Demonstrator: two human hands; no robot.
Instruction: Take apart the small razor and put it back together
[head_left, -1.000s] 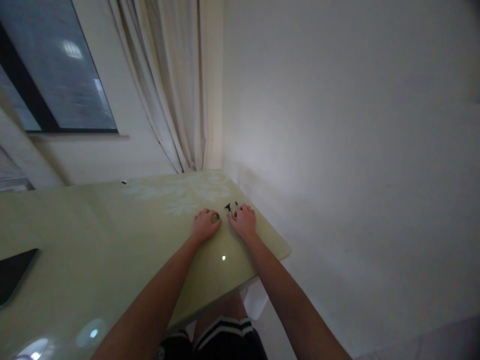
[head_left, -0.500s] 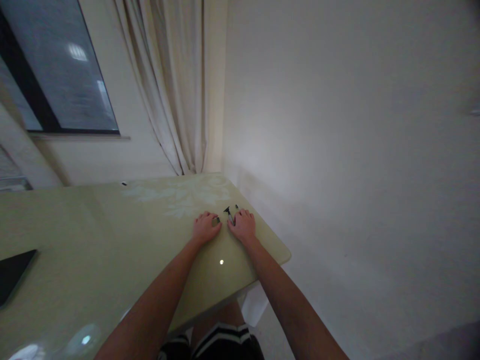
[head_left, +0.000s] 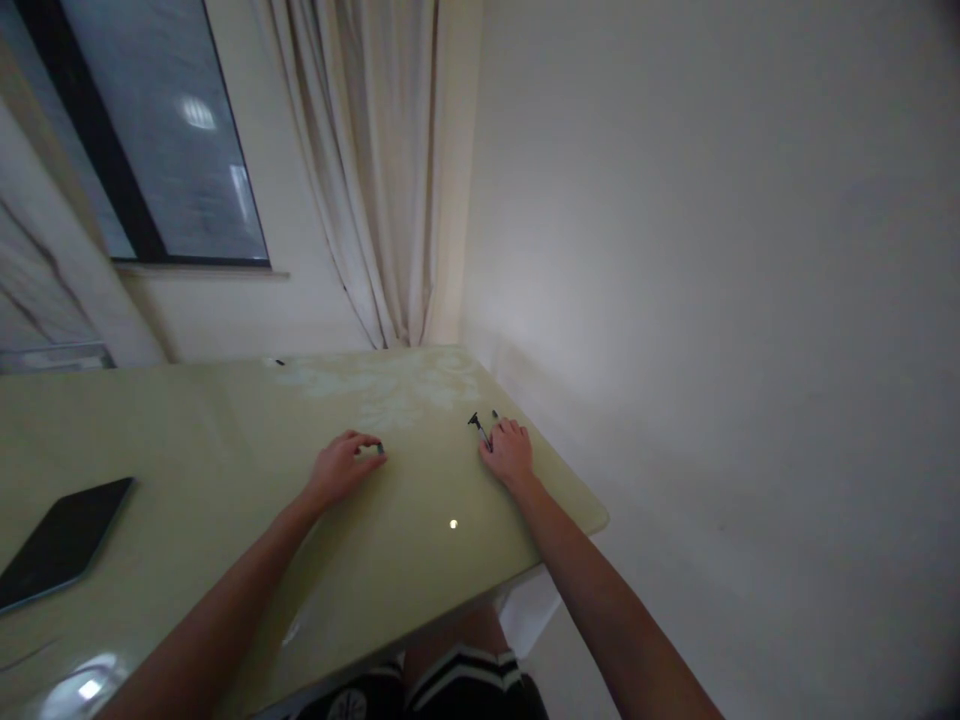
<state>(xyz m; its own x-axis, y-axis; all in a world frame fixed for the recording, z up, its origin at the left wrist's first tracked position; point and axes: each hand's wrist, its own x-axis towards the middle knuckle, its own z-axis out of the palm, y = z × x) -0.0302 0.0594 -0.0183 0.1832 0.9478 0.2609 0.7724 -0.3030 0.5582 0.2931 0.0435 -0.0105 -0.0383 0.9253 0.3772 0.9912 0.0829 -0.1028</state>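
L hand [head_left: 341, 468] pinches a small dark piece [head_left: 380, 448] over the desk [head_left: 405, 570]; R hand [head_left: 511, 452] grips a thin black T-headed tool [head_left: 475, 421] nr the desk's right edge (tiny dark tip [head_left: 495, 413] just beyond, can't tell of what). Black slab [head_left: 64, 540] lies left.

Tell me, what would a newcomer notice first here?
Probably the left hand, left of centre, pinching a small piece, and the right hand, near the right edge of the table, touching a thin tool. Then the dark slab lying at far left.
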